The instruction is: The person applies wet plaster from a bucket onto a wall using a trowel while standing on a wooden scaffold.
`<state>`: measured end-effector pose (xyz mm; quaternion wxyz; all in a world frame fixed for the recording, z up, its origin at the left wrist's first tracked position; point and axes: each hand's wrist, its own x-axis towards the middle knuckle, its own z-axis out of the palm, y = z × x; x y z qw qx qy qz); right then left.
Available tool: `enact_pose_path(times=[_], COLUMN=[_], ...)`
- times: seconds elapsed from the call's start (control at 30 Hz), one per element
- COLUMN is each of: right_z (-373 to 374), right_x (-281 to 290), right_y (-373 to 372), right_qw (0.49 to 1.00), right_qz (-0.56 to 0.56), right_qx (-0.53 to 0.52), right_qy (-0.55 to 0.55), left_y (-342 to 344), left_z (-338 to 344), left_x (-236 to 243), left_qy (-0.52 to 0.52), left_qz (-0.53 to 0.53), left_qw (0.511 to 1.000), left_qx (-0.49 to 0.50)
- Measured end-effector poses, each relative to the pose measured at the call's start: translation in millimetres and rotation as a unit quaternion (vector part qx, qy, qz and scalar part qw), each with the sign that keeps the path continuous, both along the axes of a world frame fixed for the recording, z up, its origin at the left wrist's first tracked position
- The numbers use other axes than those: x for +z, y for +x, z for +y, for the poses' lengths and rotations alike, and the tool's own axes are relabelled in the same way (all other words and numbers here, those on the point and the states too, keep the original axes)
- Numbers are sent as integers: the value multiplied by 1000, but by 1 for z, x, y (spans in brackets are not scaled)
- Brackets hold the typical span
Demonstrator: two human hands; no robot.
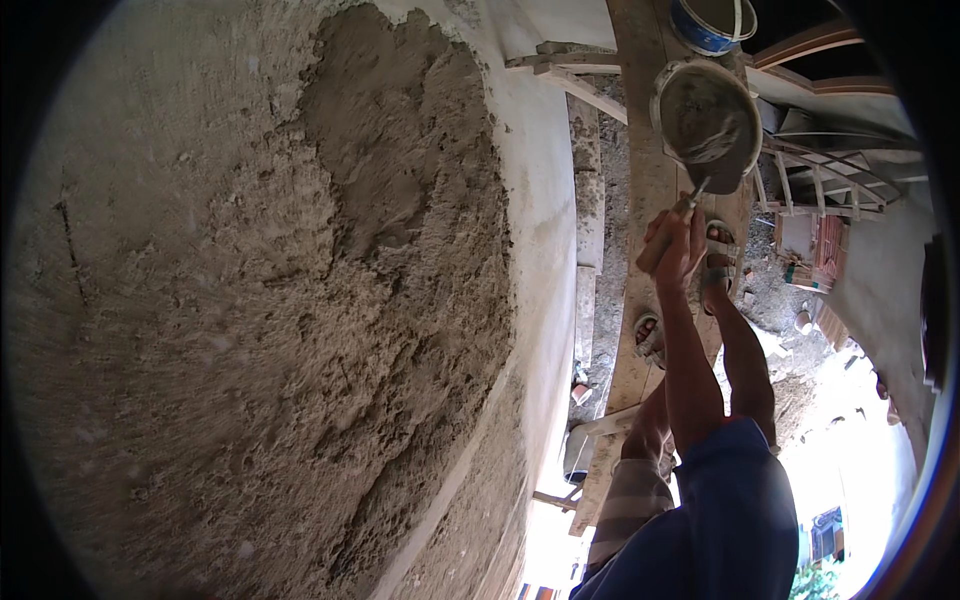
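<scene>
My right hand (677,245) is closed around the wooden handle of a trowel (655,254). The trowel's metal shank points away from me, and its grey blade reaches the near rim of a round mortar tub (656,112). Wet grey mortar (700,105) lies inside the tub, smeared and streaked in the middle. My left hand is out of view. To my left stands a wall with a darker patch of fresh mortar (375,130) on its upper part, above rough, pitted plaster (400,400).
I stand in sandals on a wooden plank (640,185) raised above rubble-strewn ground. A blue bucket (708,40) sits beyond the tub. Timber pieces (585,85) cross beside the plank, and a wooden frame (825,185) lies to the right. Bright light washes out the lower right.
</scene>
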<state>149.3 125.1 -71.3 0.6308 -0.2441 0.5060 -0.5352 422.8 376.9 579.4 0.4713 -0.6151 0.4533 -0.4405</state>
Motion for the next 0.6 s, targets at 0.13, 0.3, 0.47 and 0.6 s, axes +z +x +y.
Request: enact_pose_path(times=[0.13,0.3,0.47,0.6], right_z=[2,106,157,81], right_x=[-13,60,94,52], right_y=[84,179,100,-27], right_qw=[982,876,955,770], right_qz=[168,326,92,387], right_qx=[-66,261,271,506], right_qy=[54,-240,79,26], left_y=[-5,-4,-5,-3], left_z=[-3,-16,-12,2], left_x=[-1,-6,0,-2], left_qy=[-11,-24,-43,-64], left_qz=[-8,9,19,21], left_qw=[1000,1000,999,998], left_qx=[1,-11,-8,0])
